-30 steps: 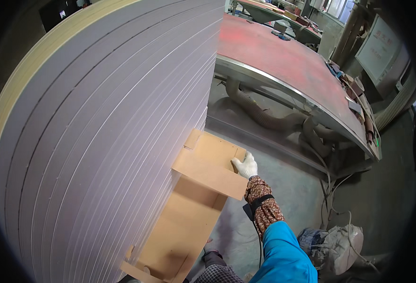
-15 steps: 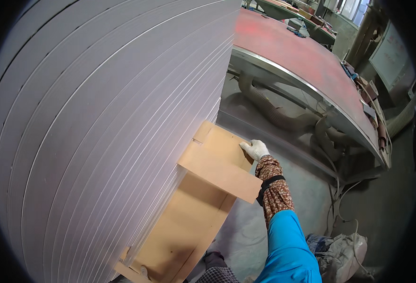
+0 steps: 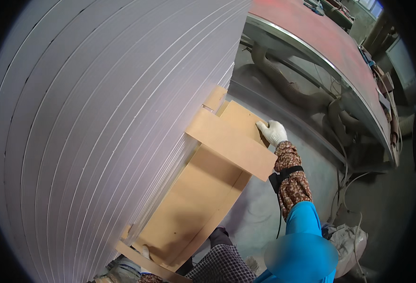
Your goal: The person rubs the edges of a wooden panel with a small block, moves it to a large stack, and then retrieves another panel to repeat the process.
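A long tan wooden box-like piece [image 3: 189, 207], with a flat crosspiece [image 3: 231, 144] over its far part, slants beside a tall stack of grey panels [image 3: 109, 104]. My right hand [image 3: 275, 133], in a white knit glove, is closed on the far right edge, thumb on top and other fingers hidden beneath. At the near end, my left hand [image 3: 145, 253], also white-gloved, shows only partly behind the end strip and appears to grip there. A small tan block [image 3: 215, 97] sits against the stack by the far end, a narrow gap between it and the piece.
A large red-topped table [image 3: 307, 37] with a metal rim stands at the far right. Thick ribbed hoses [image 3: 283, 80] run beneath it. Loose cables [image 3: 347, 188] hang to the floor near a pale sack [image 3: 352, 245] at the lower right.
The head view has shifted, so the scene sits further right and higher. The wooden piece has slid slightly away from the small block. More of my left hand and sleeve shows now.
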Demonstrator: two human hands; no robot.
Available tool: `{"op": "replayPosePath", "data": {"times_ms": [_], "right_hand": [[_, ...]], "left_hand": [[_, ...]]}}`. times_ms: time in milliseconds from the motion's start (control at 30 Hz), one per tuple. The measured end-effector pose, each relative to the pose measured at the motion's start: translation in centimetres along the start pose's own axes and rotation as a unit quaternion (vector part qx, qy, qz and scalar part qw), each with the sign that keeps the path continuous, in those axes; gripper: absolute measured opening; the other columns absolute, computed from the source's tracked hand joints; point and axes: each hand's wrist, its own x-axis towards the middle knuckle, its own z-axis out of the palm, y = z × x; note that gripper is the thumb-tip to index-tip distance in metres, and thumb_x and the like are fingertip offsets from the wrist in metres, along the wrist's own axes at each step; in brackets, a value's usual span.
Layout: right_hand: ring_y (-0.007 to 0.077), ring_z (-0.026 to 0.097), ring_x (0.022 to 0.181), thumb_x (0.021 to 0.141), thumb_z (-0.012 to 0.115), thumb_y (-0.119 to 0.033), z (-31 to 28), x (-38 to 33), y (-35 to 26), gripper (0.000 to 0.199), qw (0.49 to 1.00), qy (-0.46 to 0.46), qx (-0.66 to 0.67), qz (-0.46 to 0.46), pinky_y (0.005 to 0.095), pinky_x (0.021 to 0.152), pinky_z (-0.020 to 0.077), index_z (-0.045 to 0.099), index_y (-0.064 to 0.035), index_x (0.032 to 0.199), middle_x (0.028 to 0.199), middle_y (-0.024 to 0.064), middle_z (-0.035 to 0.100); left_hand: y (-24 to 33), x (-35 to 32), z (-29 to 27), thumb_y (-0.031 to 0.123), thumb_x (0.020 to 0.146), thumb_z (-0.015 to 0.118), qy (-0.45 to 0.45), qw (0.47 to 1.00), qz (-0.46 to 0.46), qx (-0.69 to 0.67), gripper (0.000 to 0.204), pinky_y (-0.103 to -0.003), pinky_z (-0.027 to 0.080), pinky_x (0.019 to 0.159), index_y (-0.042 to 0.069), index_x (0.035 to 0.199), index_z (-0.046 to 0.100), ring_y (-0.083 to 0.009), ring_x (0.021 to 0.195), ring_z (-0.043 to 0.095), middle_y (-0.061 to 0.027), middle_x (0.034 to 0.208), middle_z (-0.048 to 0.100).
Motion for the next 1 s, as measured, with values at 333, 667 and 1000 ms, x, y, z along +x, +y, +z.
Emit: {"op": "replayPosePath", "data": {"times_ms": [333, 667, 1000], "right_hand": [[0.0414, 0.063, 0.125, 0.088, 0.041, -0.087, -0.1, -7.2, 8.9, 0.104, 0.965, -0.248, 0.044, 0.071, 0.0455, 0.108, 0.0443, 0.069, 0.0066, 0.125, 0.122, 0.0315, 0.069], [0.046, 0.068, 0.114, 0.088, 0.047, -0.082, -3.3, -12.0, 3.0, 0.105, 0.953, -0.285, 0.022, 0.097, 0.0483, 0.094, 0.0555, 0.065, 0.0157, 0.122, 0.116, 0.033, 0.07], [0.0322, 0.059, 0.129, 0.1, 0.046, -0.071, 10.0, -30.1, 14.6, 0.084, 0.788, -0.497, 0.303, 0.2, 0.0503, 0.105, 0.0491, 0.051, -0.0038, 0.149, 0.142, 0.0159, 0.061]], "left_hand": [[-0.7, 0.3, -4.7, 0.06, 0.102, 0.052, -0.014, 1.0, 0.021, -0.011, 0.068, -0.048, 0.054, 0.098, 0.007, 0.146, 0.05, -0.0298, 0.123, 0.06, -0.0114, 0.136, 0.062], [8.2, -8.2, 0.4, 0.073, 0.101, 0.042, -0.032, 0.994, -0.016, -0.105, 0.08, -0.042, 0.057, 0.096, 0.007, 0.145, 0.054, -0.0313, 0.112, 0.067, -0.0125, 0.134, 0.067], [11.0, -21.4, -17.3, 0.055, 0.101, 0.059, 0.081, 0.98, 0.119, 0.134, 0.061, -0.033, 0.049, 0.104, 0.005, 0.134, 0.067, -0.023, 0.122, 0.065, -0.0142, 0.127, 0.071]]}}
